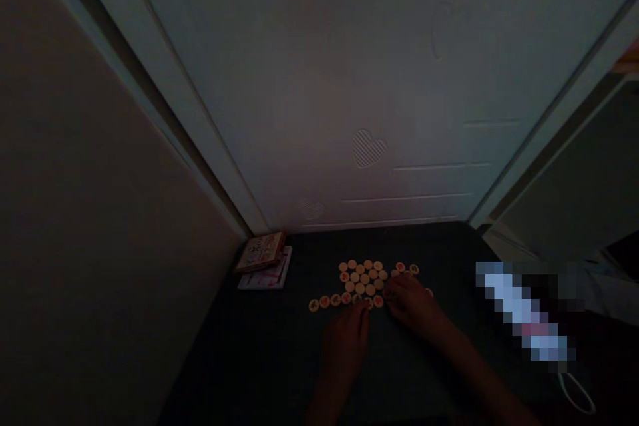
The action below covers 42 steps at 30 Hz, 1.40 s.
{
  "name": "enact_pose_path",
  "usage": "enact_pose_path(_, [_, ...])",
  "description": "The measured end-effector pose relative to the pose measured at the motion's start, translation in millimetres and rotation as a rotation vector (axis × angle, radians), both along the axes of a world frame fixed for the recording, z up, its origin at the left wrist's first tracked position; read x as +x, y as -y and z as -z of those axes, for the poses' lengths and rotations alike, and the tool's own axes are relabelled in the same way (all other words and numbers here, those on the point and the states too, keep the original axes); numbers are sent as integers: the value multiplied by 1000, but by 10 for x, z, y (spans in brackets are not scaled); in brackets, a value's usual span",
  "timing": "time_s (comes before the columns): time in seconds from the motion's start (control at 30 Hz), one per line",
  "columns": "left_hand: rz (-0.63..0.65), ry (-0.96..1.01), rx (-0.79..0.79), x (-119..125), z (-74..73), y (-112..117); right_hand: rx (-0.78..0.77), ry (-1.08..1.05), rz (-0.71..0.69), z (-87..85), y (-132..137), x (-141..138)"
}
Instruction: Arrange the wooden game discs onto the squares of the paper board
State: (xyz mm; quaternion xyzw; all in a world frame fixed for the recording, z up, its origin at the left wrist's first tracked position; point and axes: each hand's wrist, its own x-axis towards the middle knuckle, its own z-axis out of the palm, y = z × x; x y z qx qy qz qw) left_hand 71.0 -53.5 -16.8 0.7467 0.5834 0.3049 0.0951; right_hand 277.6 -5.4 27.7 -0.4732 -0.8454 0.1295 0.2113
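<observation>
Round wooden Chinese chess pieces (370, 289) lie on a dark table. Several sit face down in a close group, with a red-marked piece (344, 277) at its left side. In front of the group runs a row of face-up pieces with red and dark characters, starting with a dark-marked piece (313, 305). My left hand (348, 329) is closed, its fingertips pressed on a piece in that row. At the row's right end, my right hand (410, 301) curls its fingers down beside the group; whatever is under them is hidden. More face-up pieces (414, 269) lie just beyond it.
Stacked at the table's back left are a wooden box (260, 251) and a pale printed booklet or box (272, 273). A white panel (369, 80) with heart reliefs rises behind the table (259, 359). At right is a blurred-out shape with a white cord loop (576, 393).
</observation>
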Motion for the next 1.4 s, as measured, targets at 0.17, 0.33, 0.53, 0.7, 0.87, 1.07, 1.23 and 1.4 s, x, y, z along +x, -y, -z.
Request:
enact_pose_path(0.17, [16,-5,-3,-1,11,-4,19,26,24,28,-54,-52])
enact_pose_path(0.33, [14,19,-1,-10,4,-4,-30,-83,34,-43,-29,-42])
enact_pose_path(0.53, [22,34,0,-20,14,-17,-223,-495,193,-1,231,43])
enact_pose_path(0.7, [-10,70,-38,-8,-70,-10,-535,-904,347,219,511,-5])
enact_pose_path(0.87, [35,201,-133,-21,-133,34,-654,-1175,372,346,597,-138])
enact_pose_path(1.07, [65,273,-194,-19,-163,72,-743,-1241,348,391,555,-254])
enact_pose_path(1.23, [116,280,-239,-33,-162,92,-684,-1149,326,379,563,-271])
enact_pose_path(1.4, [197,292,-271,-45,-195,87,-646,-1065,312,332,615,-313])
